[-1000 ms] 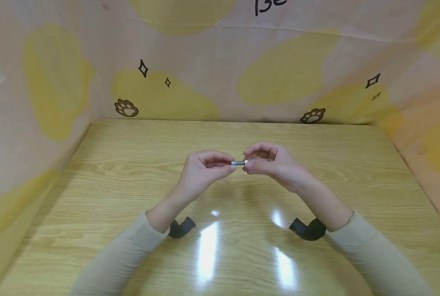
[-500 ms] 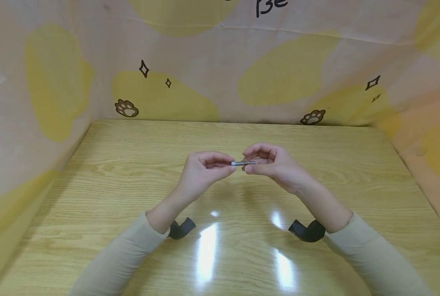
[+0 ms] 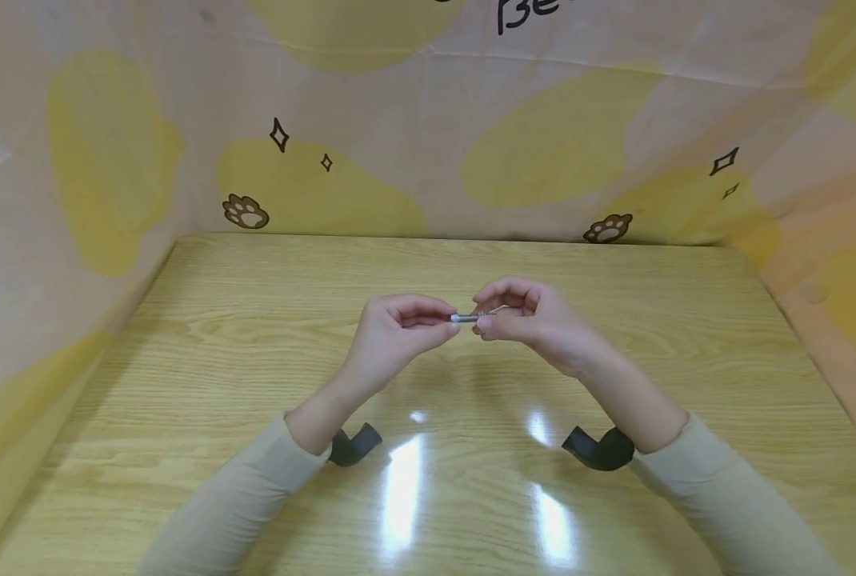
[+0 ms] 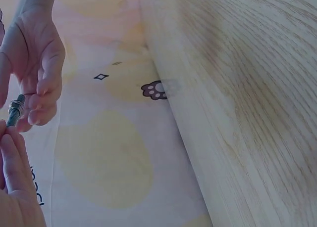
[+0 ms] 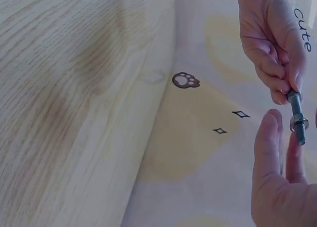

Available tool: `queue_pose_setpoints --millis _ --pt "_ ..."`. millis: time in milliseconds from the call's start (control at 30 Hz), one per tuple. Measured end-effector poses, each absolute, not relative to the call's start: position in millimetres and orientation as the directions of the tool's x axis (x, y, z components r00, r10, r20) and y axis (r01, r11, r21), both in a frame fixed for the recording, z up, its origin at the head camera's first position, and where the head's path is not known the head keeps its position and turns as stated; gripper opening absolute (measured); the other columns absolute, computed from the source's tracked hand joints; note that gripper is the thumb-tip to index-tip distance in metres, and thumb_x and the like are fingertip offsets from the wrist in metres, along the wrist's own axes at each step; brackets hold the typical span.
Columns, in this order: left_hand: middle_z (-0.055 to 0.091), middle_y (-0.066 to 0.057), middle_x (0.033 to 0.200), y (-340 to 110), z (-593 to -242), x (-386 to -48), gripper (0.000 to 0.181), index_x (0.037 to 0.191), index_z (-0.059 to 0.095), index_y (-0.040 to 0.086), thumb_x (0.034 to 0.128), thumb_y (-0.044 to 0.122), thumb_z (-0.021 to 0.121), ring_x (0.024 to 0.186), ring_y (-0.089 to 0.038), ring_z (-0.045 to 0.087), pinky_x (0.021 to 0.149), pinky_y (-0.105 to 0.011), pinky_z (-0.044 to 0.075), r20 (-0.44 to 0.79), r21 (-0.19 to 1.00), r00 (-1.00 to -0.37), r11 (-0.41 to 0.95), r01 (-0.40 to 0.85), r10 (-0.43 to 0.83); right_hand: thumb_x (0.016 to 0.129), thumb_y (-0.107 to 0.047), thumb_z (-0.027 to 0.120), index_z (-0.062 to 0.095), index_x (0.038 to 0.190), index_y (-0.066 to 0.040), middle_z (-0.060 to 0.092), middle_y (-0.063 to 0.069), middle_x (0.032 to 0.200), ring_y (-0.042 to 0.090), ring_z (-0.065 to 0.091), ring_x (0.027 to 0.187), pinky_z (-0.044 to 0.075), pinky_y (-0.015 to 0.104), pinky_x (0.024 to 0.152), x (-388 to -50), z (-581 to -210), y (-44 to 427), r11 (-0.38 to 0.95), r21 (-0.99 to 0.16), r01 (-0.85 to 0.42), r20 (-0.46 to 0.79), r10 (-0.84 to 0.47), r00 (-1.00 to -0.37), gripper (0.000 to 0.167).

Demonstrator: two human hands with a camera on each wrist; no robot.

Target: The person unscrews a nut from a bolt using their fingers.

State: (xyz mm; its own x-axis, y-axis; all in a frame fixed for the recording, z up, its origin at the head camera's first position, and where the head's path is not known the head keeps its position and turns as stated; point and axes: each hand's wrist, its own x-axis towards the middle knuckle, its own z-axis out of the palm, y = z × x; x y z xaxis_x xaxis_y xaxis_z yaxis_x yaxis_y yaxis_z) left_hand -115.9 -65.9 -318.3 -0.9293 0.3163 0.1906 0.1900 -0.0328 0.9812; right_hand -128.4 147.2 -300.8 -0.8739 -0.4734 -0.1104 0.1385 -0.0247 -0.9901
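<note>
Pinched by its head between the thumb and fingers of my left hand (image 3: 392, 336), a steel bolt (image 3: 466, 318) points sideways toward my right hand (image 3: 532, 324). A shiny nut (image 5: 299, 123) sits partway along the threads, with a ring like a washer against it; the bolt's tip sticks out past them. My right hand's fingers are spread around that end. In the right wrist view the index finger (image 5: 268, 143) stands apart from the nut. The left wrist view shows the thumb and fingers apart, the fingertips close behind the bolt's tip. Contact there is hard to tell.
Both hands are above a wood-grain table (image 3: 255, 384) with bright reflections near its front. A patterned cloth (image 3: 428, 144) encloses the back and sides. Black wrist mounts (image 3: 599, 448) stick out below the sleeves.
My right thumb and fingers shift around the nut: they cover the bolt's end, bare it half a second ago, and partly cover it again now. The left hand stays still on the bolt head.
</note>
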Motion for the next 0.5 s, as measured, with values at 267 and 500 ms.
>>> queue_pose_setpoints --millis 267,500 --pt "0.069 -0.014 0.090 -65.6 -317.2 -116.1 0.016 0.094 0.068 -0.006 0.0792 -0.001 0.071 0.079 -0.022 0.068 0.074 -0.033 0.057 0.189 0.981 -0.926 -0.034 0.189 0.325 0.090 -0.002 0.057 0.062 0.091 -0.004 0.065 0.005 0.076 0.014 0.063 0.067 0.056 0.028 0.067 -128.9 -300.7 146.3 -0.007 -0.988 0.156 -0.134 -0.474 -0.870 0.005" --pt "0.069 -0.014 0.091 -66.2 -315.6 -115.7 0.016 0.094 0.068 -0.006 0.0794 -0.001 0.071 0.079 -0.022 0.068 0.074 -0.033 0.057 0.186 0.982 -0.928 -0.031 0.186 0.322 0.082 0.007 0.063 0.061 0.099 -0.008 0.062 0.005 0.092 0.013 0.062 0.078 0.055 0.028 0.077 -127.6 -297.9 149.9 -0.014 -0.993 0.121 -0.100 -0.476 -0.874 0.022"
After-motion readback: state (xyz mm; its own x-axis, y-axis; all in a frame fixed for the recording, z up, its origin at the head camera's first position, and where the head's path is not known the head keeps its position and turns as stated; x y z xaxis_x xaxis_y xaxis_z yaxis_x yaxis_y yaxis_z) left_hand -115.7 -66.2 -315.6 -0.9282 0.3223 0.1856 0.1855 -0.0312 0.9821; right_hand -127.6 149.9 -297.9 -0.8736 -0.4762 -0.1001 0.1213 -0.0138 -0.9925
